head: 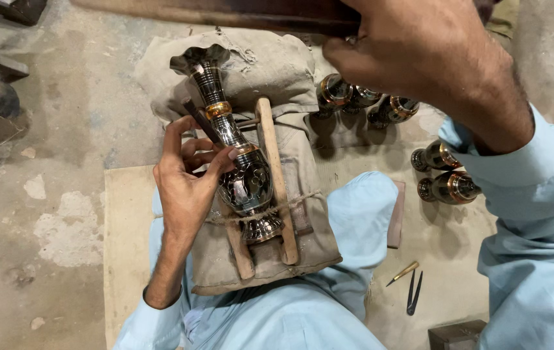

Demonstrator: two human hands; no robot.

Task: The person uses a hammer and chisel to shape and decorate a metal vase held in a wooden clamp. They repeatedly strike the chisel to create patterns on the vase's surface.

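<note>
The vase (241, 170) lies on a padded cushion (290, 78) across the lap, cradled between two wooden sticks (276, 175) bound with twine. The left hand (186, 185) has its fingers closed around a dark chisel (200, 122), tip against the vase's neck. The right hand (419, 61) grips a wooden bar (225, 13), raised above. A skewed blow could make the chisel skid and scar the polished metal, or land on the left fingers; the vase might roll if the twine slackens

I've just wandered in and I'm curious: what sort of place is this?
Probably a small metal-craft workshop, worked on the floor. A dark engraved vase lies cradled between wooden sticks on a cloth cushion, the left hand holds a chisel-like tool against it, and similar vases wait nearby.
</note>
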